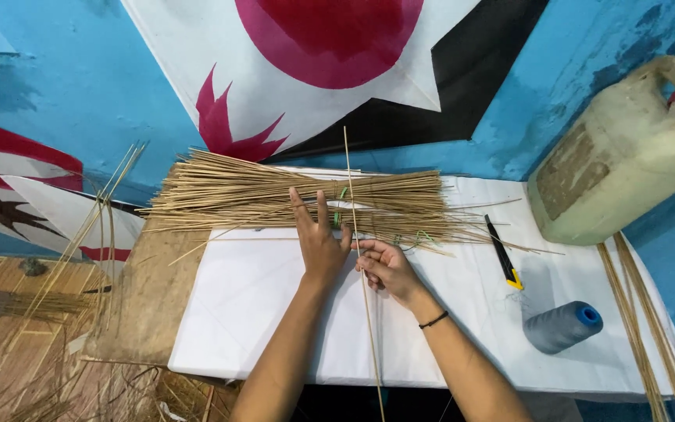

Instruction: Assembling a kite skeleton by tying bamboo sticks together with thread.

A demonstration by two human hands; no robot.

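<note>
A bundle of sticks (291, 199), a utility knife (503, 254) and a thread spool (562, 326) are laid around. One thin stick (362, 273), running away from the body, is pinched by the right hand (388, 270); the left hand (318, 242) is spread flat on the white sheet (251, 312).

Thin stick (365, 289) runs off the bottom edge.

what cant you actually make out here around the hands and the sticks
- Head view: the long stick in the right hand runs off the bottom edge.
- Left hand covers part of the stick bundle.
- The green tie is too small to tell.
- The jug is cut by the right edge.
</note>
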